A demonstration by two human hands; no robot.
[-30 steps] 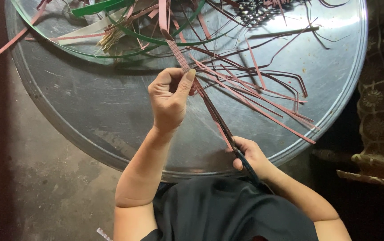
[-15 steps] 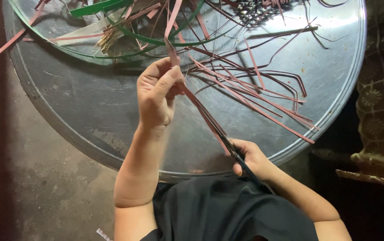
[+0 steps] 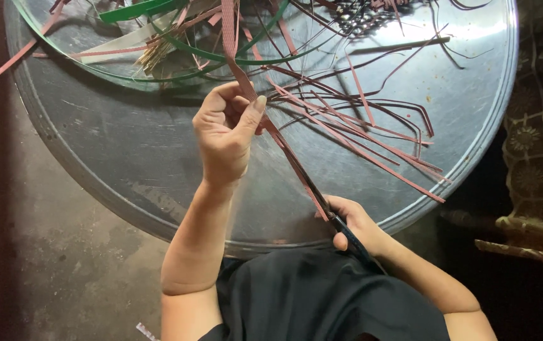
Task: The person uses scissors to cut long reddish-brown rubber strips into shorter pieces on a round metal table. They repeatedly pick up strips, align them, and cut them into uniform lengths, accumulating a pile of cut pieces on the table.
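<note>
Over the wide round metal tray (image 3: 126, 164), the left hand (image 3: 226, 136) is curled nearly closed, thumb and fingers pinching a long flat reddish-brown strip (image 3: 284, 148) that runs taut down to the right hand (image 3: 353, 221). That hand is closed around dark-handled scissors (image 3: 337, 224) at the tray's near rim, the blades lying along the strip. Loose cut red slivers (image 3: 372, 145) lie scattered just beyond.

Strips (image 3: 347, 136) – reddish pink; band (image 3: 221, 57) – green; tray (image 3: 126, 158) grey metal; garment (image 3: 309, 297) black; cloth (image 3: 542, 126) flower-patterned brown.
</note>
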